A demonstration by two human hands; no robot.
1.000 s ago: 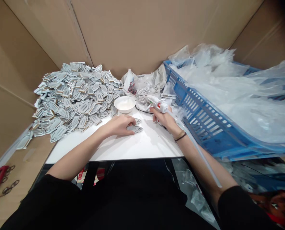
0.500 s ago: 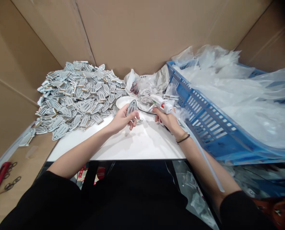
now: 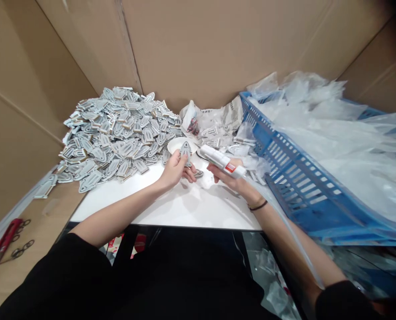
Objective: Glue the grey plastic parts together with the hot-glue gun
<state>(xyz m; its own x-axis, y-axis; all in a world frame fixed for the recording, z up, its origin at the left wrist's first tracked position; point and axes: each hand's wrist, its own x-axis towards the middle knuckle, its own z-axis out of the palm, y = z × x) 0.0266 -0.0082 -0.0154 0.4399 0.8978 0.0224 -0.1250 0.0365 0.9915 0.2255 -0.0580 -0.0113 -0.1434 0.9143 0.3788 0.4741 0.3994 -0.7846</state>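
My left hand [image 3: 177, 171] pinches a small grey boat-shaped piece [image 3: 186, 153] upright between thumb and fingers, its pointed end up. Wrapped in my right hand [image 3: 229, 178] is a white glue gun [image 3: 221, 161] with a red label, its nozzle directed left toward that piece but apart from it. A long clear glue stick [image 3: 293, 238] trails from the gun's back along my right forearm. Behind my left hand sits a white dish [image 3: 174, 144]. Another grey piece [image 3: 199, 174] lies on the white table [image 3: 184, 206] just beside my left fingers.
A big heap of similar grey pieces [image 3: 118, 133] covers the table's left. On the right stands a blue crate [image 3: 304, 182] full of clear plastic bags [image 3: 344, 142]. Crumpled packaging [image 3: 218, 120] lies between them. Red-handled scissors [image 3: 6, 240] rest at far left, and cardboard walls [image 3: 234, 49] surround the back.
The glue gun has rotated in my right hand, so its red label now faces up and its nozzle sits lower left. My left hand still holds the grey piece, now more upright. The view has shifted slightly.
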